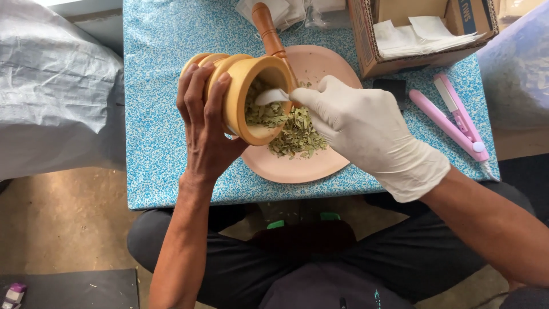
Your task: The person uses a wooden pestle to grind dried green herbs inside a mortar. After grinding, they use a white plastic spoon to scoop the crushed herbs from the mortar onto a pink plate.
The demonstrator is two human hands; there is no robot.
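Head view, w/ person seated at a low table covered in blue patterned cloth. Bottom of frame: dark trousers, knees apart; small purple item at lower left corner on a dark mat. Centre left: bare left hand grasps the wooden mortar, fingers wrapped round its outer wall, holding it tipped on its side w/ mouth facing right, over the plate. Centre right: right hand in a white glove, fingers closed on a small white scoop-like piece whose tip sits inside the mortar mouth; exact kind of tool cannot be told. Dried green leaf bits lie partly inside the mortar, partly spilled onto the pink plate beneath. Behind the mortar, upper centre: wooden pestle resting on the plate's far rim, handle pointing away. Right of plate: pink clamp-style heat tool, lying open on the cloth. Upper right: cardboard box holding white paper sachets. Upper left: grey plastic sheeting beside the table.
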